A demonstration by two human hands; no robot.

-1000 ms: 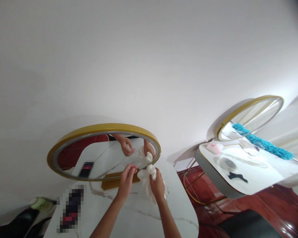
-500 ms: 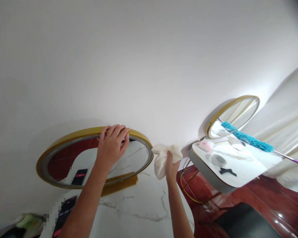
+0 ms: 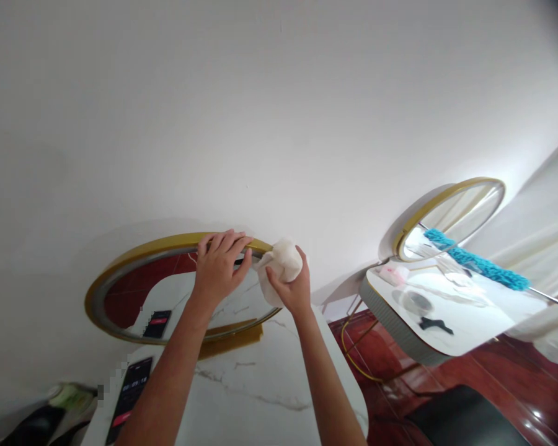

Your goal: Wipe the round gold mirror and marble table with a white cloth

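Note:
A mirror (image 3: 144,277) with a gold rim stands on a white marble-patterned tabletop (image 3: 251,396), close to the wall. My left hand (image 3: 220,266) rests on the mirror's top rim, its fingers spread over the gold edge. Bunched in my right hand (image 3: 295,286) is a white cloth (image 3: 284,263), pressed against the upper right part of the rim. The cloth covers that stretch of the frame. A gold base (image 3: 232,342) shows under the mirror. By my left forearm lies a phone (image 3: 129,396) with a lit screen, partly hidden by the arm.
To the right stands a second white table (image 3: 478,328) with another gold-rimmed mirror (image 3: 456,214). A blue fluffy duster (image 3: 483,263), a black item (image 3: 436,325) and a pink-white bundle (image 3: 393,273) lie on it. A black seat (image 3: 465,418) is at the lower right.
My right hand has moved left and up with the cloth, from beside the mirror's right end onto its upper right rim. My left hand stays on the top rim.

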